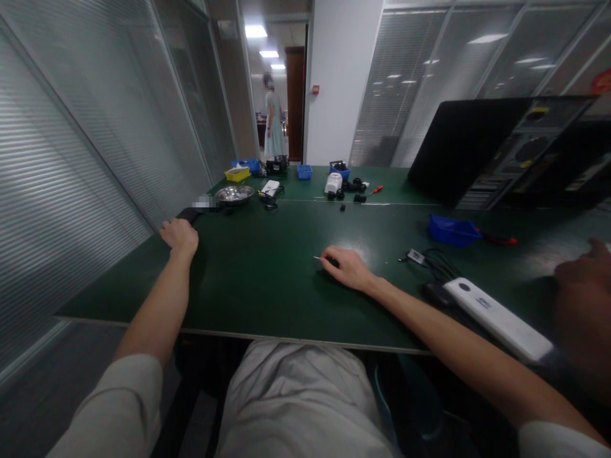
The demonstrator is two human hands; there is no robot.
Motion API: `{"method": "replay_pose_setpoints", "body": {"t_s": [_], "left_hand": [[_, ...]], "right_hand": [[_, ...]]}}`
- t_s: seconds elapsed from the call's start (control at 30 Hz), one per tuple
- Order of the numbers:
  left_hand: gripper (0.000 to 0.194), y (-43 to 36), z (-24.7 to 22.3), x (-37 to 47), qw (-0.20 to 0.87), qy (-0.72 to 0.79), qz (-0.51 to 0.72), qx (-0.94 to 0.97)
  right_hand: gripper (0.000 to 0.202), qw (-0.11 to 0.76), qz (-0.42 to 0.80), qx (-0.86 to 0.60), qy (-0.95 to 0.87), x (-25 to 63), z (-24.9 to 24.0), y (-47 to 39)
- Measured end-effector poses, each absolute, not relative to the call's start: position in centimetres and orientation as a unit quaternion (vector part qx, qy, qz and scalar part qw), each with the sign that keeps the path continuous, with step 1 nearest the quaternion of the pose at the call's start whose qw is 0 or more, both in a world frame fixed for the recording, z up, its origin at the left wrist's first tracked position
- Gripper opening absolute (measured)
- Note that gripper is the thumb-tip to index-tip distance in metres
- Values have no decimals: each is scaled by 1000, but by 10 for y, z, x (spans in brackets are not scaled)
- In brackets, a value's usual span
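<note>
My left hand (pixel 180 235) is at the left side of the green table, its fingers curled down at the near end of a dark flat object (pixel 189 214). The far part of that object runs into a blurred patch, so its kind is unclear. My right hand (pixel 347 270) rests near the middle of the table, fingers closed around a small black tool (pixel 333 261). A thin pale tip sticks out to the left of the fingers. Beyond my left hand stands a round metal bowl (pixel 235 194) with small things in it.
To my right lie a white power strip (pixel 496 318), black cables and a blue tray (pixel 453 230). Another person's blurred hand (pixel 585 280) is at the right edge. A black computer case (pixel 477 146) stands behind. Small bins, including a yellow one (pixel 237 173), line the far side.
</note>
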State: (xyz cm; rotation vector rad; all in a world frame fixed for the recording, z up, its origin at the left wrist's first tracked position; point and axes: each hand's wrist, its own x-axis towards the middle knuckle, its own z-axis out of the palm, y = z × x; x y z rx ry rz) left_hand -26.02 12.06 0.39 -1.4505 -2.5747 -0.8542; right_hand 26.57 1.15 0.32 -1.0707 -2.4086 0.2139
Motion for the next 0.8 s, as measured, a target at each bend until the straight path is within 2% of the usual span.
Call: {"method": "replay_pose_setpoints", "body": {"t_s": [0.1,0.27,0.4,0.6,0.8], "left_hand": [[24,125,4,-259,114,-858,-190,-463],[27,122,3,-259,113,-862,-168,-464],[28,115,-1,-262,118,-854,-197,-466],[25,111,-1,-260,36,-846,-260,-463],[23,107,19,-200,8,-744,-333,-579]], "right_hand": [[25,245,78,-390,-884,266,3,12],[24,246,74,-386,-886,265,3,12],[24,246,74,-385,-886,265,3,11],[24,241,74,-384,-888,265,1,14],[23,240,76,-384,-888,265,1,14]]}}
